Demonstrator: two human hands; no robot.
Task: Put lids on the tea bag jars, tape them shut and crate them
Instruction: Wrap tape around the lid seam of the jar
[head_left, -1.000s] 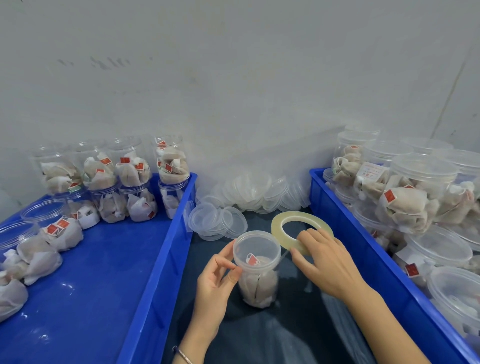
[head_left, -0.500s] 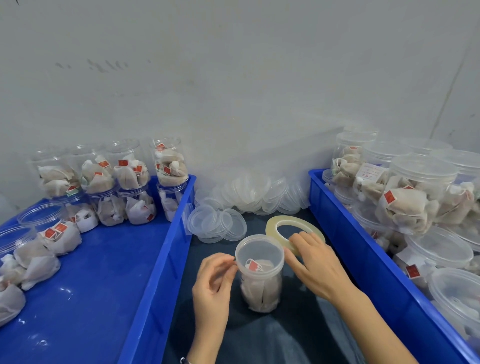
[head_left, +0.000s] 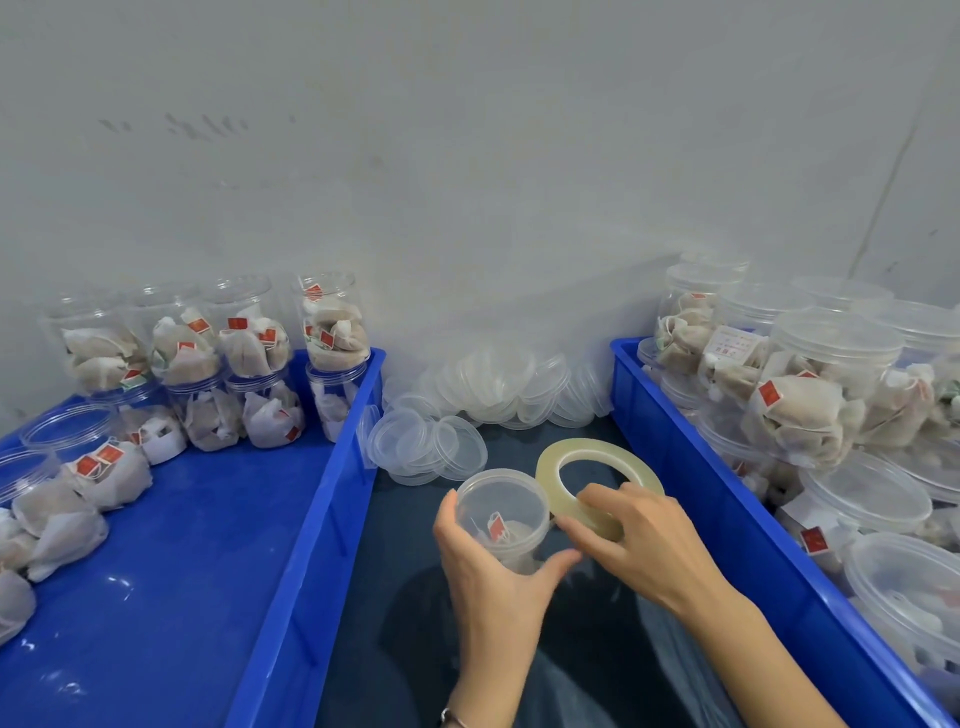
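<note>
- My left hand (head_left: 493, 566) is wrapped round the jar (head_left: 503, 519), thumb on the near side and fingers curled on the far side, steadying it upright on the dark mat (head_left: 363, 597) between the two crates.
- The jar has its lid (head_left: 501, 496) on already; tea bags with a red tag show through the wall.
- My right hand (head_left: 644, 540) grips the tape roll (head_left: 597, 470), fingers curled over its near edge, the roll tilted and touching the jar's right side near the lid.
- So I judge the step in hand to be taping: lid on, seal not yet made. I cannot tell whether a free end of tape is already stuck to the jar; the tape is clear and my fingers cover that spot.
- Next I should need the tape end pressed across the seam where lid meets jar, then the jar turned with my left hand while the right pays out tape.
- The left hand must grip below the seam so it stays out of the tape's path.
- After that, tearing the tape off calls for a firm thumb on the stuck end.
- The finished jar would go into the right crate (head_left: 691, 457), where lidded jars are piled; the left crate (head_left: 332, 467) holds open jars, and spare lids (head_left: 498, 384) lie by the wall.
</note>
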